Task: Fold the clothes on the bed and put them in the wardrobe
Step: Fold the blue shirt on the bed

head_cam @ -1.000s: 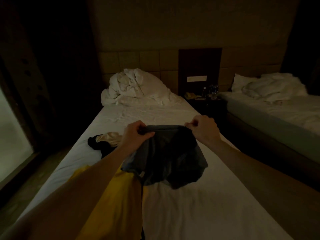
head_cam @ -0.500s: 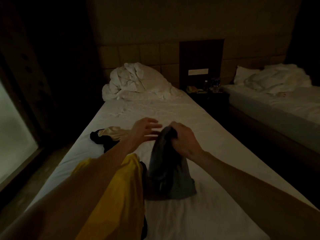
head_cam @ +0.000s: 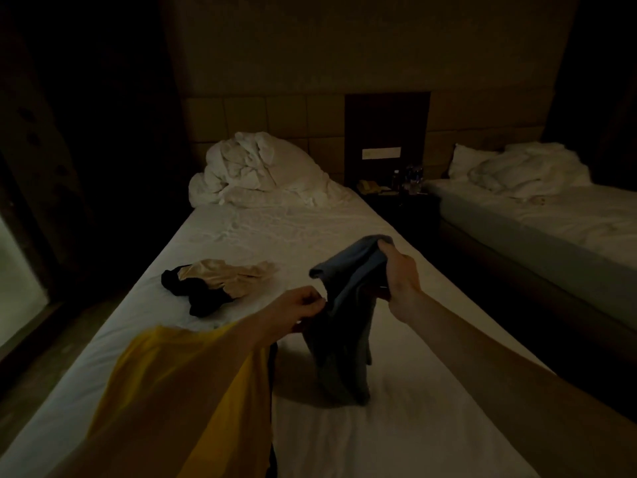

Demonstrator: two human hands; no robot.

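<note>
the right hand (head_cam: 401, 277) holds a dark grey garment (head_cam: 344, 315) up by its top edge, fingers curled tight round a bunched fold, so the cloth hangs down and its lower end rests on the white sheet of the bed (head_cam: 396, 436). the left hand (head_cam: 303, 310) is at the garment's near edge, partway down, its fingers curled in; it looks to be pinching the fabric there, though the dim light makes the contact hard to confirm. a yellow piece of clothing (head_cam: 193, 391) is just under the left forearm, whether draped over it or lying on the bed i cannot tell, and a black and cream garment (head_cam: 213, 281) lies crumpled further up the bed, well apart from the hands.

this reads as the folding step for the grey piece, early in the task, since at least two other items look unfolded and no wardrobe is in view. the next move likely calls for laying the cloth flat on the sheet and squaring its edges before folding it over.
</note>
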